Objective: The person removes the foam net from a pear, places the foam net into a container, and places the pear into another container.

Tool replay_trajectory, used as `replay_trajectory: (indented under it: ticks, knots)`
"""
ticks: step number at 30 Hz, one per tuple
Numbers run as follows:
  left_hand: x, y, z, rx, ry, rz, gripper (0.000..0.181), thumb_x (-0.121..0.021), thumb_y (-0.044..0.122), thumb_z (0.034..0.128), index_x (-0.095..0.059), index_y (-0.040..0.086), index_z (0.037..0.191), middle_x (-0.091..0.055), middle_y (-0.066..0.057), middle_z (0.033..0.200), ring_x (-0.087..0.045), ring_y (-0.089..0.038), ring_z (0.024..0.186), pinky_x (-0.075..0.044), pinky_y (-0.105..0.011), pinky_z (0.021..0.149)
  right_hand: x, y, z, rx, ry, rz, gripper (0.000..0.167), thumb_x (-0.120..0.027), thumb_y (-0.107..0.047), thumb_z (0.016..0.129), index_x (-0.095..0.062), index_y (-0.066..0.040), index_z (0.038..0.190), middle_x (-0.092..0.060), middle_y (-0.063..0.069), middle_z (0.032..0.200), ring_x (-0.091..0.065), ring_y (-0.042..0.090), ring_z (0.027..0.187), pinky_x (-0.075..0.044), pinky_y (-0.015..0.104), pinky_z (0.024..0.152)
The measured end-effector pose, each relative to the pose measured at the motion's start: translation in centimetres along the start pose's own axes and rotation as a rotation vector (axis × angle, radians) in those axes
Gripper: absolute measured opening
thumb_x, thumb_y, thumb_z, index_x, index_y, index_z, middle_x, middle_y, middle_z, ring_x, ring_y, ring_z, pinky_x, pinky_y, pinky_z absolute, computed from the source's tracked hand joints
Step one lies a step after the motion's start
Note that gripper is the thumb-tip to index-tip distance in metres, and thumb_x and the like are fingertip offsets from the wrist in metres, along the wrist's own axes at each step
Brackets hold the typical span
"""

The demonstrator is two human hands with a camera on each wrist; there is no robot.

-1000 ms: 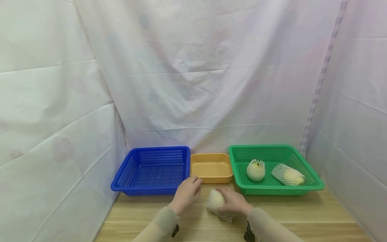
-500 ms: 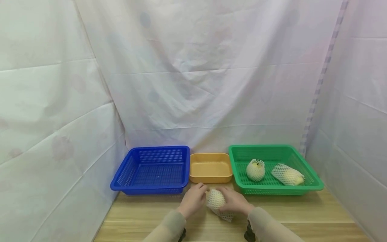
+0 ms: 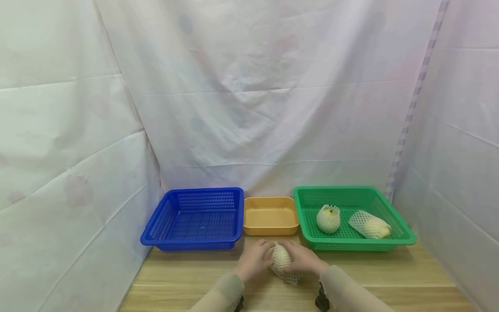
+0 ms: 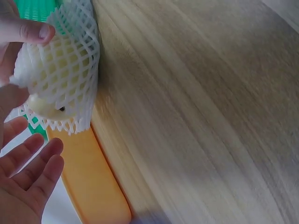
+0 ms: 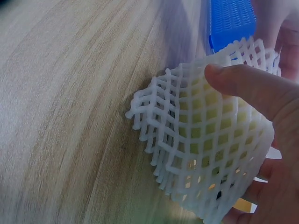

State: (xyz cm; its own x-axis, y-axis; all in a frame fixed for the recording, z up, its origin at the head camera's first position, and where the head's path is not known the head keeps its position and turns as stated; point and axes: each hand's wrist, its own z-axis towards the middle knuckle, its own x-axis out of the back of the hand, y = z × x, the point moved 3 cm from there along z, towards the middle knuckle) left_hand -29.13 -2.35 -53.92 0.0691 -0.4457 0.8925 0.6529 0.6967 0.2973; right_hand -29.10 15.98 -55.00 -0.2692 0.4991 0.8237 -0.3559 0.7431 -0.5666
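A pale yellow round fruit in a white foam net (image 3: 281, 256) is at the front middle of the wooden table, one end of the net trailing loose on the wood. My right hand (image 3: 303, 258) grips it from the right, the thumb (image 5: 233, 80) across the net. From the left, my left hand (image 3: 254, 259) has come up to it. In the left wrist view its thumb (image 4: 11, 97) touches the open edge of the net, while the other fingers (image 4: 44, 168) are spread and slightly bent. The fruit's dark end spot shows through the net's opening there.
A blue basket (image 3: 191, 240) stands at the left. The small orange tray (image 3: 271, 231) sits between it and a green basket (image 3: 351, 247) on the right. Two netted fruits, one upright (image 3: 328, 219) and one lying down (image 3: 372, 226), are in the green basket. White cloth (image 3: 253, 125) hangs behind.
My left hand has moved right and toward me, from near the blue basket's corner to the fruit's net. The right hand and the netted fruit have stayed almost in place.
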Motion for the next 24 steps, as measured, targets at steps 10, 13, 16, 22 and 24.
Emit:
replay_trajectory:
  ticks: [10, 13, 16, 22, 24]
  knots:
    - [-0.8, 0.3, 0.3, 0.023, -0.071, -0.059, 0.06, -0.082, 0.026, 0.0743, -0.06, 0.016, 0.129, -0.063, -0.001, 0.121, -0.061, -0.018, 0.108, -0.049, -0.034, 0.09, 0.1, 0.1, 0.0, 0.018, -0.005, -0.022, 0.084, -0.085, -0.032, 0.068, -0.047, -0.006, 0.139, -0.052, 0.018, 0.133, -0.054, 0.037, 0.116, -0.046, 0.055, 0.089]
    - [-0.9, 0.5, 0.4, 0.034, -0.087, -0.094, 0.063, -0.082, 0.024, 0.0738, -0.058, 0.016, 0.131, -0.062, -0.003, 0.124, -0.06, -0.019, 0.11, -0.048, -0.036, 0.091, 0.1, 0.3, 0.0, 0.024, -0.009, -0.023, 0.084, -0.086, -0.032, 0.068, -0.047, -0.004, 0.138, -0.052, 0.018, 0.133, -0.054, 0.037, 0.116, -0.046, 0.055, 0.089]
    - [-1.2, 0.6, 0.5, 0.06, -0.112, -0.125, 0.066, -0.082, 0.023, 0.074, -0.056, 0.016, 0.134, -0.061, -0.004, 0.127, -0.059, -0.021, 0.112, -0.048, -0.038, 0.093, 0.1, 0.4, 0.0, 0.026, -0.015, -0.017, 0.085, -0.086, -0.03, 0.069, -0.047, -0.002, 0.138, -0.052, 0.019, 0.133, -0.053, 0.038, 0.117, -0.045, 0.055, 0.091]
    - [-2.1, 0.7, 0.6, 0.084, -0.134, -0.165, 0.069, -0.081, 0.021, 0.0735, -0.053, 0.014, 0.136, -0.059, -0.006, 0.13, -0.057, -0.022, 0.115, -0.047, -0.04, 0.094, 0.0, 0.6, -0.1, 0.021, -0.01, 0.022, 0.086, -0.084, -0.023, 0.066, -0.046, 0.0, 0.139, -0.052, 0.02, 0.134, -0.052, 0.039, 0.119, -0.043, 0.056, 0.094]
    - [-2.3, 0.8, 0.7, 0.086, -0.134, -0.17, 0.069, -0.082, 0.021, 0.0729, -0.053, 0.013, 0.135, -0.058, -0.007, 0.13, -0.057, -0.023, 0.115, -0.047, -0.04, 0.094, 0.0, 0.6, -0.1, 0.026, -0.004, 0.027, 0.086, -0.084, -0.023, 0.065, -0.046, 0.0, 0.139, -0.052, 0.019, 0.133, -0.053, 0.038, 0.118, -0.043, 0.056, 0.093]
